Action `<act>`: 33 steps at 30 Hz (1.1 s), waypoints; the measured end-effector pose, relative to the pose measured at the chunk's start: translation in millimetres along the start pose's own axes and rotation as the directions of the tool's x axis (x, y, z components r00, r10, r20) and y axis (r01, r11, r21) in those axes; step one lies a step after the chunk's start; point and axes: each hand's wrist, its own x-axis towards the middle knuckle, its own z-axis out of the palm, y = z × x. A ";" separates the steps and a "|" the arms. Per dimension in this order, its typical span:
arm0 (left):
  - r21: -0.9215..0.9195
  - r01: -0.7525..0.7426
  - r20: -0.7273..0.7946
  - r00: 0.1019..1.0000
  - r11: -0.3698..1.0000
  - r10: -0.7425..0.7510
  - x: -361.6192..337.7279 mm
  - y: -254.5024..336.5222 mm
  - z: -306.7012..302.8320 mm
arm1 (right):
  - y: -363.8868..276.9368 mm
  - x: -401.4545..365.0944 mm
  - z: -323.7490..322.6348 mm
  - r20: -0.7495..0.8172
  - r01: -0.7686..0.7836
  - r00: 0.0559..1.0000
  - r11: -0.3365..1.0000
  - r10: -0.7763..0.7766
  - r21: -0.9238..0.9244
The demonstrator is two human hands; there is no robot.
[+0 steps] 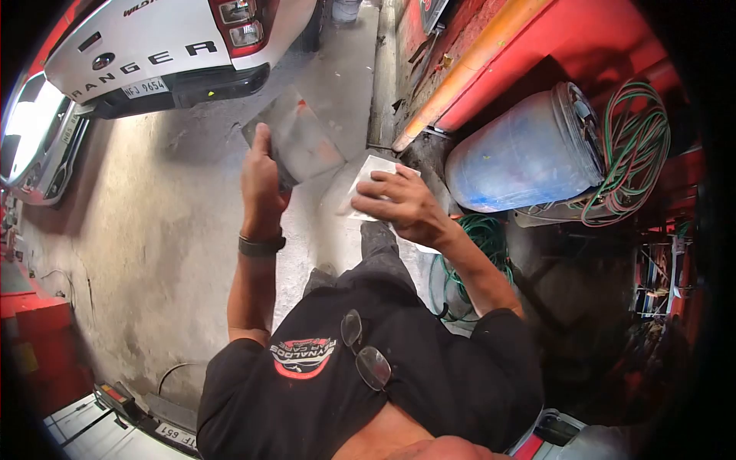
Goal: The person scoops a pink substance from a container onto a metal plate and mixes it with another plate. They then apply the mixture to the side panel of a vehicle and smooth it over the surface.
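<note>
Mid-rub, seemingly: left hand [261, 180] clenched on grey panel [303, 138] at upper centre, right hand [399, 205] grasping white sheet [370, 165]. Needed next, likely: steady panel, flat pressure.

Dull metal panel [295, 138], white paper sheet [368, 184], rough concrete floor [153, 230].
</note>
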 end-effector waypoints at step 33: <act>0.380 -0.238 0.013 0.968 0.894 0.252 -21.8 -58.7 2.7 | -28.2 22.5 -20.7 -0.101 -0.156 0.987 0.870 0.123 -0.468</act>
